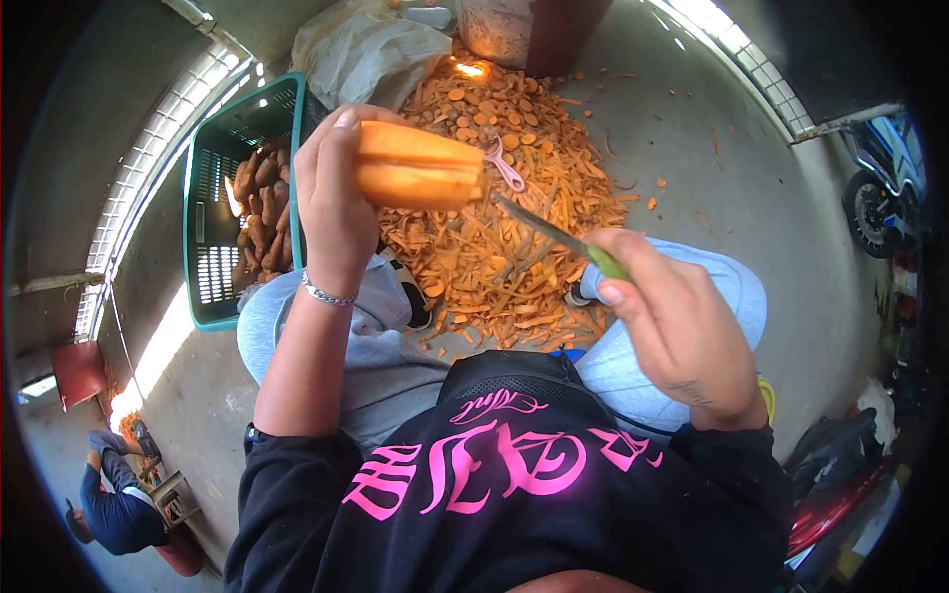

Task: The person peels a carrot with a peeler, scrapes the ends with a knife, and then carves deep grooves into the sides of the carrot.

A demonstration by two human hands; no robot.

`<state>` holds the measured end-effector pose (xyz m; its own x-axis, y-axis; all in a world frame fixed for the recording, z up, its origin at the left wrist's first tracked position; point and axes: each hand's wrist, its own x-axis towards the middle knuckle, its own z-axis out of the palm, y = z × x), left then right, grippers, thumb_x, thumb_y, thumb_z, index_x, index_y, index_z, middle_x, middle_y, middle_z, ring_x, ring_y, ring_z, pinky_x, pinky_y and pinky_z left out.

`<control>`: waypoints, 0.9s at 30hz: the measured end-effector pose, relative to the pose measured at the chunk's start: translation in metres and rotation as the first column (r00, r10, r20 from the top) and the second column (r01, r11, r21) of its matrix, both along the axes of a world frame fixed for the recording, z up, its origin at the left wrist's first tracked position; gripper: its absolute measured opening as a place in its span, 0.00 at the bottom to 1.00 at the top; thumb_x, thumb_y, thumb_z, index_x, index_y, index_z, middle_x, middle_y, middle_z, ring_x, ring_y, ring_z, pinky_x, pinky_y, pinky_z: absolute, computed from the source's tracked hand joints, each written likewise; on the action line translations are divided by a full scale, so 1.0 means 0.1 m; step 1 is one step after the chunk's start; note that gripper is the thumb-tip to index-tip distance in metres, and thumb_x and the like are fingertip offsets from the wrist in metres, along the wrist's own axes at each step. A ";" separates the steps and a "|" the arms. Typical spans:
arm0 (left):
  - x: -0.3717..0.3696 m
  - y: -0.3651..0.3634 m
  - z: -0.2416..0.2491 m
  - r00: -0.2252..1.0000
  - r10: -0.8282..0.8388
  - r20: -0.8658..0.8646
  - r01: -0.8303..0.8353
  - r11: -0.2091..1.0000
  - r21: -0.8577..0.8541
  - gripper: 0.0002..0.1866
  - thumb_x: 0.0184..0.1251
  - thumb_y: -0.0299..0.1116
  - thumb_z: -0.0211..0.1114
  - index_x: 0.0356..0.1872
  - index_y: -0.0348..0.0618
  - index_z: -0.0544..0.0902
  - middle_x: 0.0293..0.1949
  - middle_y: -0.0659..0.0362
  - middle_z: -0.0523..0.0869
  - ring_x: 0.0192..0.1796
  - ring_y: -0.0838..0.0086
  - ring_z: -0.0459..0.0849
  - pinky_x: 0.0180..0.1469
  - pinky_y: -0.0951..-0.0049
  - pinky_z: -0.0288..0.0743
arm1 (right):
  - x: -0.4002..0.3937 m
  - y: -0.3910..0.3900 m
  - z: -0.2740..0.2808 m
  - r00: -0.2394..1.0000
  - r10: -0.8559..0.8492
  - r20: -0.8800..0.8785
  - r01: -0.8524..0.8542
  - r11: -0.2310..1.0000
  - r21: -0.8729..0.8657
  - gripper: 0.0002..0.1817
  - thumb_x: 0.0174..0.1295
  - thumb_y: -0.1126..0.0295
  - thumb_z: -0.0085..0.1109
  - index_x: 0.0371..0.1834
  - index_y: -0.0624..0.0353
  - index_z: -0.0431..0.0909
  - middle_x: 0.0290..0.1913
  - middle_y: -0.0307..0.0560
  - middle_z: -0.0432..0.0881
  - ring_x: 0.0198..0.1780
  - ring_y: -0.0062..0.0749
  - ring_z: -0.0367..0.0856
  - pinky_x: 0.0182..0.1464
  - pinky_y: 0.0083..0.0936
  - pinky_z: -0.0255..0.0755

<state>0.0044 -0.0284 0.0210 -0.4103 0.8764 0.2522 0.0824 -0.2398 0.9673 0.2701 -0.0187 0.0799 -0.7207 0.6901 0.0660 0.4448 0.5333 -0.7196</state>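
Observation:
My left hand (334, 203) grips a peeled orange sweet potato (417, 166) and holds it out sideways above my knees. My right hand (682, 331) is closed on a knife with a green handle (608, 263). Its thin blade (539, 225) points up and left toward the cut end of the potato and stops just short of it. A silver bracelet (326, 294) sits on my left wrist.
A heap of orange peelings and round slices (504, 188) covers the concrete floor in front of my feet, with a pink peeler (504, 168) on it. A green plastic crate (222, 198) of unpeeled sweet potatoes stands at the left. Another person (119, 499) crouches at lower left. A motorbike (885, 193) is parked far right.

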 end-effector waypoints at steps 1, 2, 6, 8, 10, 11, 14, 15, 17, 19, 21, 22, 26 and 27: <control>-0.01 0.00 -0.01 0.998 -0.068 0.015 0.067 0.998 0.008 0.22 0.72 0.41 0.44 0.36 0.31 0.80 0.31 0.51 0.84 0.35 0.71 0.83 0.42 0.74 0.75 | 0.01 0.04 0.01 0.999 0.015 -0.030 -0.016 0.999 -0.039 0.14 0.69 0.69 0.51 0.50 0.69 0.73 0.30 0.60 0.78 0.31 0.58 0.78 0.35 0.40 0.72; -0.02 -0.02 -0.03 0.990 -0.136 0.034 0.136 0.991 0.015 0.23 0.71 0.42 0.44 0.36 0.31 0.80 0.31 0.51 0.84 0.35 0.70 0.83 0.43 0.74 0.75 | 0.01 0.09 0.01 0.998 0.028 -0.060 -0.032 0.996 -0.078 0.13 0.69 0.70 0.50 0.49 0.69 0.73 0.30 0.60 0.77 0.31 0.58 0.78 0.35 0.39 0.72; 0.05 -0.06 -0.02 0.963 -0.264 0.052 0.262 0.964 0.042 0.26 0.70 0.47 0.44 0.36 0.30 0.80 0.33 0.50 0.84 0.37 0.69 0.83 0.44 0.74 0.74 | 0.00 0.19 -0.05 0.989 0.100 -0.113 -0.113 0.988 -0.109 0.12 0.69 0.72 0.49 0.46 0.70 0.75 0.29 0.59 0.76 0.30 0.56 0.77 0.35 0.38 0.71; 0.05 -0.05 -0.01 0.962 -0.272 0.030 0.270 0.961 0.055 0.27 0.69 0.48 0.44 0.36 0.29 0.79 0.33 0.49 0.84 0.37 0.69 0.82 0.45 0.75 0.74 | -0.02 0.16 -0.06 0.993 0.068 -0.094 -0.078 0.992 -0.103 0.11 0.69 0.72 0.49 0.45 0.70 0.75 0.28 0.58 0.76 0.29 0.55 0.76 0.33 0.37 0.71; 0.05 -0.06 -0.02 0.958 -0.288 0.002 0.288 0.956 0.057 0.27 0.69 0.48 0.44 0.36 0.29 0.79 0.33 0.49 0.84 0.36 0.68 0.83 0.45 0.75 0.73 | -0.04 0.15 -0.08 0.993 0.068 -0.096 -0.077 0.993 -0.090 0.10 0.69 0.72 0.49 0.44 0.69 0.75 0.29 0.59 0.76 0.29 0.55 0.77 0.33 0.37 0.71; 0.05 -0.07 -0.02 0.955 -0.296 -0.011 0.296 0.953 0.058 0.27 0.69 0.48 0.44 0.36 0.29 0.79 0.33 0.49 0.84 0.36 0.68 0.83 0.45 0.75 0.73 | -0.04 0.15 -0.10 0.993 0.069 -0.095 -0.077 0.994 -0.084 0.10 0.68 0.72 0.50 0.44 0.69 0.75 0.29 0.59 0.76 0.29 0.55 0.77 0.32 0.38 0.71; 0.05 -0.08 0.00 0.923 -0.384 0.008 0.383 0.922 0.060 0.27 0.67 0.47 0.44 0.35 0.29 0.79 0.33 0.49 0.84 0.36 0.69 0.83 0.45 0.75 0.73 | -0.05 0.16 -0.15 0.988 0.072 -0.137 -0.075 0.997 -0.013 0.09 0.68 0.72 0.50 0.43 0.68 0.76 0.29 0.59 0.76 0.29 0.54 0.77 0.31 0.38 0.71; 0.05 -0.08 0.01 0.921 -0.391 -0.002 0.390 0.920 0.044 0.27 0.67 0.49 0.45 0.34 0.29 0.79 0.32 0.48 0.83 0.36 0.67 0.82 0.44 0.73 0.74 | -0.04 0.17 -0.13 0.989 0.091 -0.119 -0.096 0.995 -0.034 0.09 0.68 0.72 0.50 0.43 0.68 0.76 0.30 0.59 0.76 0.29 0.54 0.77 0.31 0.38 0.71; 0.05 -0.09 0.04 0.915 -0.403 -0.025 0.404 0.915 0.014 0.28 0.65 0.51 0.47 0.31 0.30 0.78 0.30 0.47 0.81 0.36 0.64 0.82 0.43 0.70 0.76 | -0.02 0.18 -0.10 0.988 0.132 -0.085 -0.139 0.987 -0.075 0.09 0.68 0.72 0.51 0.43 0.68 0.76 0.30 0.59 0.77 0.29 0.54 0.78 0.32 0.38 0.71; 0.07 -0.11 0.05 0.906 -0.421 0.034 0.422 0.907 -0.005 0.28 0.65 0.51 0.47 0.31 0.30 0.78 0.30 0.47 0.81 0.35 0.64 0.82 0.43 0.70 0.76 | -0.02 0.18 -0.11 0.985 0.151 -0.084 -0.157 0.985 -0.072 0.09 0.68 0.72 0.51 0.43 0.67 0.76 0.31 0.58 0.77 0.29 0.54 0.78 0.31 0.38 0.71; 0.08 -0.11 0.06 0.889 -0.454 0.063 0.456 0.890 -0.010 0.27 0.65 0.49 0.47 0.32 0.29 0.79 0.31 0.48 0.82 0.35 0.66 0.83 0.43 0.72 0.76 | -0.02 0.17 -0.11 0.985 0.158 -0.072 -0.163 0.984 -0.075 0.09 0.67 0.73 0.51 0.43 0.67 0.76 0.31 0.58 0.77 0.29 0.54 0.78 0.31 0.38 0.71; 0.08 -0.11 0.06 0.876 -0.478 0.061 0.480 0.877 -0.007 0.26 0.66 0.47 0.47 0.33 0.29 0.79 0.31 0.49 0.83 0.35 0.68 0.83 0.43 0.74 0.75 | -0.03 0.16 -0.10 0.986 0.156 -0.062 -0.161 0.984 -0.080 0.08 0.67 0.73 0.51 0.43 0.68 0.76 0.31 0.59 0.77 0.30 0.55 0.78 0.31 0.39 0.71; 0.11 -0.12 0.06 0.872 -0.485 0.069 0.487 0.873 -0.033 0.24 0.68 0.45 0.47 0.35 0.29 0.80 0.32 0.51 0.84 0.36 0.71 0.83 0.43 0.76 0.74 | -0.09 0.04 -0.16 0.990 0.101 -0.098 -0.098 0.995 0.035 0.07 0.67 0.74 0.51 0.41 0.68 0.74 0.31 0.60 0.76 0.30 0.57 0.77 0.31 0.41 0.70; 0.11 -0.12 0.06 0.878 -0.474 0.068 0.477 0.878 -0.038 0.24 0.68 0.45 0.47 0.35 0.29 0.80 0.31 0.52 0.84 0.36 0.72 0.82 0.43 0.76 0.73 | -0.11 0.01 -0.14 0.993 0.082 -0.081 -0.080 0.996 0.034 0.07 0.67 0.75 0.51 0.41 0.68 0.74 0.31 0.60 0.76 0.30 0.57 0.77 0.31 0.41 0.70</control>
